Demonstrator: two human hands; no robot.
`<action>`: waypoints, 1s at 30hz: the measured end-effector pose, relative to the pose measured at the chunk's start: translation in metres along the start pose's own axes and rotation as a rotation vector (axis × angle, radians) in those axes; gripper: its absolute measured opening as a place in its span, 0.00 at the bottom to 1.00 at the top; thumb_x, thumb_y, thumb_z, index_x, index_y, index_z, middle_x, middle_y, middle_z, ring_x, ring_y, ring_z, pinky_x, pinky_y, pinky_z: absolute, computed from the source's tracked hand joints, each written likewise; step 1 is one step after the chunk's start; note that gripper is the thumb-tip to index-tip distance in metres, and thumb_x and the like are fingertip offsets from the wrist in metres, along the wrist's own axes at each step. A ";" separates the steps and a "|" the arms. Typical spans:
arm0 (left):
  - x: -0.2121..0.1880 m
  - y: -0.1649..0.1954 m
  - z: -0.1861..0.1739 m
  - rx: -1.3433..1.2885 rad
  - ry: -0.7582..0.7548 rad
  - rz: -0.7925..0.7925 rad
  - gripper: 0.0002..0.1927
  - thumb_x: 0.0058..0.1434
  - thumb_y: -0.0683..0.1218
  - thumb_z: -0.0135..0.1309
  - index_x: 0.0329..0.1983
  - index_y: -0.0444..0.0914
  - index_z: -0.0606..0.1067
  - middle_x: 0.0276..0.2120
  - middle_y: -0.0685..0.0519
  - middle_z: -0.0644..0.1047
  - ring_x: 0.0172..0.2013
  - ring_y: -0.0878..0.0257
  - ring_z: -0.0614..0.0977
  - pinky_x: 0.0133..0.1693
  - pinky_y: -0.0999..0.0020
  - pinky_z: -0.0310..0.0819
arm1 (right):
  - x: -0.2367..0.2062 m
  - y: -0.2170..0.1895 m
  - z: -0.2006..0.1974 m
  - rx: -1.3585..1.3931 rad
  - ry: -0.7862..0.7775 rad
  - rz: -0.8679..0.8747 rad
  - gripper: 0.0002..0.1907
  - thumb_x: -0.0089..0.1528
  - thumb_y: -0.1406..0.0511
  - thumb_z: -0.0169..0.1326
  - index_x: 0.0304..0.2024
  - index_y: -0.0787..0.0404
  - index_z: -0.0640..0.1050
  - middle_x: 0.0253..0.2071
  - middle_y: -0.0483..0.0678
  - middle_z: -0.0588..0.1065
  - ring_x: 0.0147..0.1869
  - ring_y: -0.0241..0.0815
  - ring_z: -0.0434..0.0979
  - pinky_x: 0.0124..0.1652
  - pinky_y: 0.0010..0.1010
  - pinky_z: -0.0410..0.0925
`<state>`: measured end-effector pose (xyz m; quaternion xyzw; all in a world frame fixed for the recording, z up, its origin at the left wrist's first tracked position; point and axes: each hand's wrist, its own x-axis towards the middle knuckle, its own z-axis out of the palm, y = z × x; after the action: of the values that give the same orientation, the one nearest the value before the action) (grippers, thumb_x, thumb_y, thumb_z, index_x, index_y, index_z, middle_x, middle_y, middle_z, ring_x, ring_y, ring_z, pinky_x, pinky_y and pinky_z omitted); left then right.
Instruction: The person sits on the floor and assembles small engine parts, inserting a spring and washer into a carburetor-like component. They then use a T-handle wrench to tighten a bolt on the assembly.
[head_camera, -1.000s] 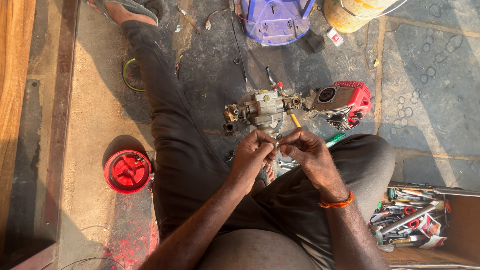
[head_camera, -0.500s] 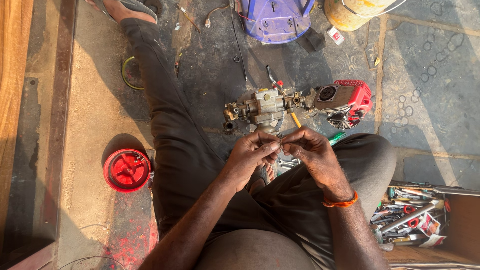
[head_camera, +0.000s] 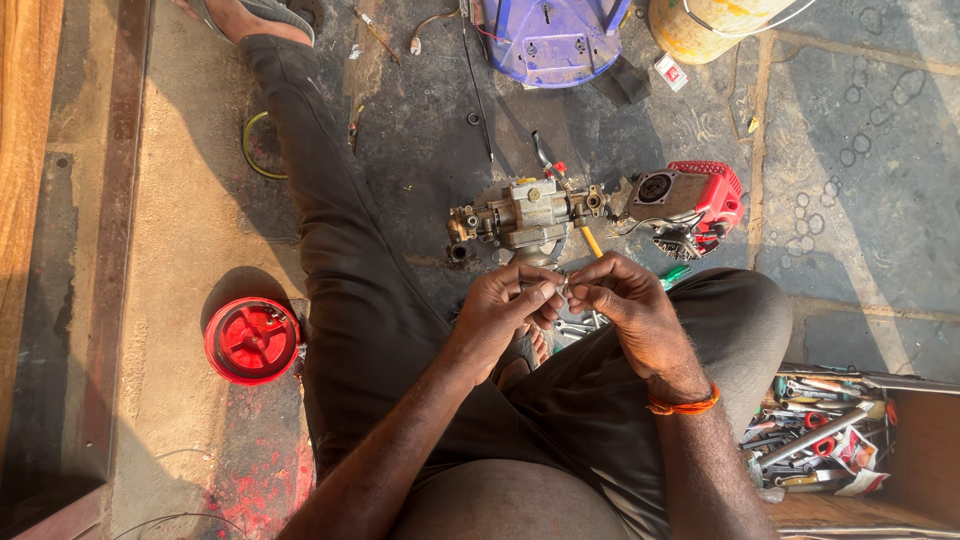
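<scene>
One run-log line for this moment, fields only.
left hand: pinching small part | right hand: same part | small engine: on floor ahead | red round cover: left | toolbox: right

Both hands meet over the lap, left hand (head_camera: 510, 305) touching right hand (head_camera: 625, 305), a small part (head_camera: 562, 288) pinched between them. Just ahead on the floor (head_camera: 850, 200) lies the engine (head_camera: 600, 205). A round cover (head_camera: 252, 340) sits left of the leg; the toolbox (head_camera: 830, 435) sits right.

Head-worn camera looks steeply down, close over the lap.
</scene>
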<state>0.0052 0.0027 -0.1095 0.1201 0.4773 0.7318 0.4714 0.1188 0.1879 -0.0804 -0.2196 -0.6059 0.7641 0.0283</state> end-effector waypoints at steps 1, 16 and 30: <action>0.000 0.001 0.000 0.012 0.001 -0.013 0.12 0.69 0.47 0.57 0.51 0.38 0.80 0.35 0.51 0.81 0.37 0.67 0.83 0.39 0.70 0.82 | 0.000 0.000 0.000 -0.001 0.005 0.000 0.08 0.65 0.69 0.59 0.45 0.67 0.79 0.41 0.51 0.79 0.44 0.38 0.80 0.47 0.33 0.75; 0.001 -0.001 -0.002 -0.049 -0.014 -0.048 0.12 0.68 0.47 0.59 0.50 0.37 0.80 0.35 0.52 0.80 0.37 0.67 0.82 0.40 0.70 0.81 | -0.002 -0.002 -0.002 0.055 -0.069 -0.030 0.09 0.65 0.67 0.59 0.46 0.67 0.79 0.42 0.50 0.79 0.45 0.38 0.80 0.48 0.34 0.76; 0.006 -0.012 0.001 -0.266 0.138 -0.163 0.04 0.68 0.41 0.52 0.42 0.37 0.77 0.33 0.52 0.79 0.35 0.67 0.79 0.41 0.69 0.79 | -0.001 -0.002 0.005 -0.156 -0.012 -0.060 0.05 0.64 0.73 0.59 0.43 0.66 0.79 0.39 0.48 0.79 0.44 0.35 0.78 0.46 0.30 0.74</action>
<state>0.0100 0.0090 -0.1203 -0.0329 0.4158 0.7543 0.5071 0.1174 0.1830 -0.0776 -0.1985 -0.6700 0.7147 0.0305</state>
